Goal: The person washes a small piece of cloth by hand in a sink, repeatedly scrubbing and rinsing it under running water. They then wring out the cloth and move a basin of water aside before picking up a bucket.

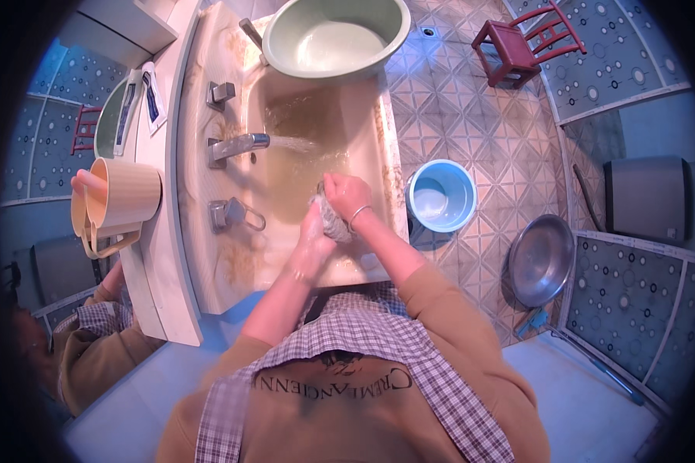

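Both my hands hold a wet, bunched grey cloth (pixel 337 227) over the near part of a cream sink basin (pixel 370 173). My left hand (pixel 315 231) grips its left side, with suds on the skin. From the right, my right hand (pixel 347 195), with a bracelet at the wrist, closes on its upper end. Water runs from the chrome faucet (pixel 240 147) into murky water (pixel 301 127) in the basin, beyond my hands.
A pale green plastic basin (pixel 402 29) rests across the sink's far end. Right of the sink stand a blue bucket (pixel 471 197), a metal basin (pixel 538 260) and a red chair (pixel 507 46). A beige pitcher (pixel 130 191) sits on the white shelf (pixel 168 231) at left, beside a mirror.
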### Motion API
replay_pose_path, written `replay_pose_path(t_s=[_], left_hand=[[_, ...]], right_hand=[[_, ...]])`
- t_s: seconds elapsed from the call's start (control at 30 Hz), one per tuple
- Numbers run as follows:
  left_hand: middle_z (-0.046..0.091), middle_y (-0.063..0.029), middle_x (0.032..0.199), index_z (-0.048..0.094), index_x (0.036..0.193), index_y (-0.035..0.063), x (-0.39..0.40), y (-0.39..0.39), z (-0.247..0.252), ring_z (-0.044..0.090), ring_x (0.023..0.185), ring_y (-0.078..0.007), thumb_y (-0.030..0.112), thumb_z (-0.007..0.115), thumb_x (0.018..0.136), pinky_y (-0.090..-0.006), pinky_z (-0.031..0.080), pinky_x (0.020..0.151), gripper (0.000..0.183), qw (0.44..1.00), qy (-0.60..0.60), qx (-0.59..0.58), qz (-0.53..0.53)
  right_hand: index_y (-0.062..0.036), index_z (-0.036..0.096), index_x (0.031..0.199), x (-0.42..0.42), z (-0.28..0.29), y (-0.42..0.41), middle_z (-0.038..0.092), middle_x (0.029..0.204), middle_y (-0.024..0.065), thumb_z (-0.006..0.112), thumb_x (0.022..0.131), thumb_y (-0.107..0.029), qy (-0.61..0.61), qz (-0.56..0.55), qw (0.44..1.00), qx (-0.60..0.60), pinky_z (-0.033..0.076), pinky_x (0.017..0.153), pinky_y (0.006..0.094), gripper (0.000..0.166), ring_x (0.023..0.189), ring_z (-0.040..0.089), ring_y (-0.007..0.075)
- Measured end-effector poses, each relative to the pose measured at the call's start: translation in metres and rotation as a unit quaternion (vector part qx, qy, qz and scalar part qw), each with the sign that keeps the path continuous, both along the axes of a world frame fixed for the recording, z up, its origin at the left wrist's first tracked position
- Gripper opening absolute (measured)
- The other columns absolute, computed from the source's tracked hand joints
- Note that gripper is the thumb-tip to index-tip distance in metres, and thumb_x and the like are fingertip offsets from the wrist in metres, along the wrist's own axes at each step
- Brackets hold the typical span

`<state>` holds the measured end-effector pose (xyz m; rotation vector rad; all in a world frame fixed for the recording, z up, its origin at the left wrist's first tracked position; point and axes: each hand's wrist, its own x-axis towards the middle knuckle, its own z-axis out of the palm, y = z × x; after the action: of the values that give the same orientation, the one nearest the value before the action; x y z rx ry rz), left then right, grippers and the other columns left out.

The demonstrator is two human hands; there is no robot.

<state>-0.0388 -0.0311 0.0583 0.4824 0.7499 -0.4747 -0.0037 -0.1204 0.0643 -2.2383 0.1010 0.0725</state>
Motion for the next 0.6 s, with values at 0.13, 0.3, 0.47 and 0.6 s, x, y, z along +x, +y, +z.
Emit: replay_pose_path(t_s=[0.13, 0.3, 0.47, 0.6], left_hand=[[0.059, -0.0072, 0.110, 0.053, 0.116, 0.0089, 0.004, 0.033, -0.029, 0.058, 0.098, -0.0236, 0.039, 0.040, 0.096, -0.0406, 0.048, 0.090, 0.038, 0.989, -0.093, -0.114, -0.001], [0.059, -0.0075, 0.113, 0.052, 0.119, 0.0099, 0.001, 0.049, -0.012, 0.058, 0.103, -0.0223, 0.036, 0.046, 0.095, -0.0403, 0.045, 0.094, 0.037, 0.947, -0.225, -0.227, -0.042], [0.061, -0.0071, 0.106, 0.054, 0.116, 0.0070, 0.006, 0.027, 0.020, 0.060, 0.099, -0.0212, 0.024, 0.055, 0.090, -0.0385, 0.048, 0.090, 0.032, 0.995, -0.084, 0.052, -0.027], [0.062, -0.0085, 0.102, 0.054, 0.112, 0.0021, 0.017, 0.050, 0.027, 0.061, 0.094, -0.0213, 0.014, 0.057, 0.086, -0.0353, 0.051, 0.086, 0.029, 0.975, -0.193, 0.074, -0.083]], right_hand=[[-0.0100, 0.060, 0.074, -0.034, 0.037, 0.030, 0.062, 0.071, 0.0149, 0.049, 0.087, -0.031, -0.077, 0.019, 0.996, 0.030, 0.047, 0.059, 0.0438, 0.027, 0.066, 0.060, 0.0359], [-0.0104, 0.062, 0.086, -0.028, 0.021, 0.032, 0.063, 0.075, 0.0153, 0.048, 0.087, -0.029, -0.011, -0.019, 0.996, 0.082, 0.048, 0.063, 0.0406, 0.023, 0.070, 0.061, 0.0342], [-0.0079, 0.056, 0.113, -0.002, 0.003, -0.006, 0.063, 0.078, 0.0141, 0.051, 0.086, -0.023, 0.083, 0.003, 0.988, 0.128, 0.048, 0.069, 0.0361, 0.031, 0.074, 0.062, 0.0280], [-0.0064, 0.036, 0.138, -0.014, -0.016, -0.034, 0.057, 0.095, 0.0093, 0.061, 0.081, -0.016, 0.218, 0.234, 0.877, 0.359, 0.045, 0.081, 0.0343, 0.062, 0.090, 0.056, 0.0223]])
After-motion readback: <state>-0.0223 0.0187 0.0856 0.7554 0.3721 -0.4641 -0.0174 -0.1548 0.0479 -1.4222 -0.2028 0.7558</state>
